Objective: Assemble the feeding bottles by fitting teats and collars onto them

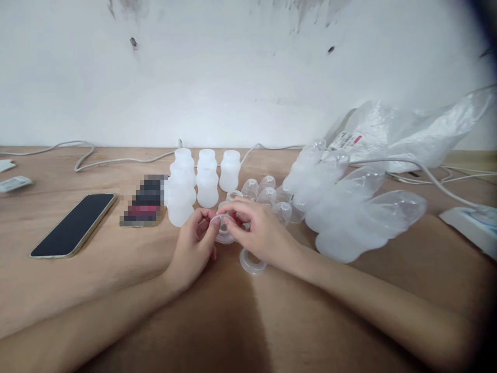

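My left hand (194,246) and my right hand (267,228) meet at the middle of the table, pinching a small translucent ring (222,219) between thumbs and fingers. Whether a teat sits inside it I cannot tell. Just below it are more clear ring-shaped pieces (225,239), partly covered by my fingers. Another translucent ring (253,263) lies flat under my right wrist. Beyond my right hand stands a cluster of clear teat-shaped domes (267,196). Frosted white bottles (207,181) without tops stand in rows behind my left hand.
Several frosted bottles with clear domed covers (349,223) are grouped at the right. Behind them lies a crumpled plastic bag (392,132). A phone (73,225) and a pixelated dark object (144,202) lie at the left. A cable (128,161) runs along the wall.
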Demonstrator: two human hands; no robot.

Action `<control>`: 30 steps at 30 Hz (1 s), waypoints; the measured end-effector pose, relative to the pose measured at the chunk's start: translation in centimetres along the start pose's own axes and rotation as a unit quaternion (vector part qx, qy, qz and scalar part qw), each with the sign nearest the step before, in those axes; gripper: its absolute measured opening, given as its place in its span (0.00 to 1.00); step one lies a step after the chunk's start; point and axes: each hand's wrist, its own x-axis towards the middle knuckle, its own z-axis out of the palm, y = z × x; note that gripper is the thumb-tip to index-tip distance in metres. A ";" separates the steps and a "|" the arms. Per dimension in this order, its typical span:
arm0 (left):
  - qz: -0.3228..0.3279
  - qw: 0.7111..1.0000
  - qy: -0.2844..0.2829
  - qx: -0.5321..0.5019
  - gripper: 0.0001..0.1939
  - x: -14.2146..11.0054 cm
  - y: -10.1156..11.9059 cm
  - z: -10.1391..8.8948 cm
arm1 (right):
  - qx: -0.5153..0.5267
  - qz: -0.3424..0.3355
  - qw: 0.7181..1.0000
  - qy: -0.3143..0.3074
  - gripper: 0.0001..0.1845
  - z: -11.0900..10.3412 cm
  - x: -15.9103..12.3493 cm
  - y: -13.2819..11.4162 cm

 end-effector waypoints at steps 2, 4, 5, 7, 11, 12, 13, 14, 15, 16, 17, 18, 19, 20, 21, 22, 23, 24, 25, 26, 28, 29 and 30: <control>-0.005 1.000 -0.004 0.000 0.10 0.0 0.0 0.0 | -0.004 -0.004 1.000 -0.006 0.08 -0.1 0.1 0.0; -0.008 1.000 -0.011 -0.003 0.11 0.0 -0.1 0.0 | -0.015 -0.008 1.000 -0.012 0.08 -0.3 0.1 0.0; -0.008 1.000 -0.014 -0.005 0.11 0.0 -0.1 0.0 | -0.020 -0.009 1.000 -0.016 0.08 -0.3 0.2 0.0; -0.003 1.000 -0.018 -0.012 0.11 0.0 -0.2 0.0 | -0.024 -0.013 0.999 -0.018 0.08 -0.3 0.2 0.0; 0.019 0.998 -0.012 -0.051 0.10 0.0 -0.4 0.1 | -0.013 -0.016 1.000 0.012 0.08 0.0 -0.1 0.1; 0.027 0.997 -0.008 -0.067 0.09 0.0 -0.4 0.0 | -0.011 -0.011 1.000 0.015 0.09 0.1 -0.2 0.1; 0.034 0.996 -0.005 -0.083 0.09 0.0 -0.4 0.0 | -0.010 -0.003 1.000 0.015 0.11 0.2 -0.3 0.0; 0.039 0.995 -0.002 -0.096 0.09 0.0 -0.4 0.0 | -0.011 0.005 1.000 0.014 0.13 0.3 -0.5 0.0; 0.043 0.994 -0.001 -0.103 0.09 0.0 -0.4 0.0 | -0.012 0.013 1.000 0.012 0.14 0.4 -0.6 0.0; 0.045 0.994 -0.001 -0.104 0.09 0.1 -0.4 0.0 | -0.014 0.017 1.000 0.014 0.14 0.5 -0.7 0.0; 0.047 0.994 0.000 -0.100 0.08 0.1 -0.3 -0.1 | -0.015 0.016 1.000 0.020 0.14 0.5 -0.8 0.0; 0.051 0.994 0.002 -0.095 0.08 0.1 -0.3 -0.1 | -0.017 0.011 0.999 0.028 0.13 0.6 -0.8 0.0; 0.057 0.995 0.007 -0.088 0.08 0.1 -0.3 -0.1 | -0.020 0.002 0.999 0.038 0.13 0.6 -0.9 0.1; 0.064 0.995 0.010 -0.079 0.07 0.1 -0.3 -0.2 | -0.025 -0.011 0.998 0.047 0.12 0.6 -0.9 0.1; 0.072 0.995 0.011 -0.069 0.07 0.1 -0.3 -0.2 | -0.033 -0.026 0.997 0.058 0.12 0.6 -0.9 0.2; 0.079 0.995 0.008 -0.060 0.06 0.0 -0.3 -0.2 | -0.041 -0.042 0.996 0.067 0.11 0.6 -0.9 0.2; 0.086 0.995 0.002 -0.051 0.06 0.0 -0.3 -0.2 | -0.049 -0.057 0.995 0.073 0.11 0.6 -0.9 0.3; 0.089 0.995 -0.005 -0.044 0.06 -0.1 -0.3 -0.2 | -0.056 -0.068 0.993 0.075 0.11 0.6 -0.9 0.3; 0.091 0.995 -0.011 -0.039 0.06 -0.1 -0.4 -0.2 | -0.061 -0.075 0.992 0.075 0.12 0.6 -0.9 0.3; 0.090 0.995 -0.016 -0.036 0.06 -0.2 -0.4 -0.2 | -0.066 -0.078 0.992 0.073 0.12 0.6 -0.8 0.3; 0.086 0.995 -0.022 -0.037 0.06 -0.3 -0.4 -0.2 | -0.071 -0.079 0.992 0.065 0.13 0.7 -0.8 0.4; 0.084 0.995 -0.023 -0.038 0.06 -0.3 -0.4 -0.2 | -0.071 -0.076 0.993 0.061 0.13 0.7 -0.8 0.4; 0.081 0.996 -0.023 -0.040 0.07 -0.3 -0.4 -0.2 | -0.070 -0.071 0.993 0.055 0.13 0.7 -0.8 0.4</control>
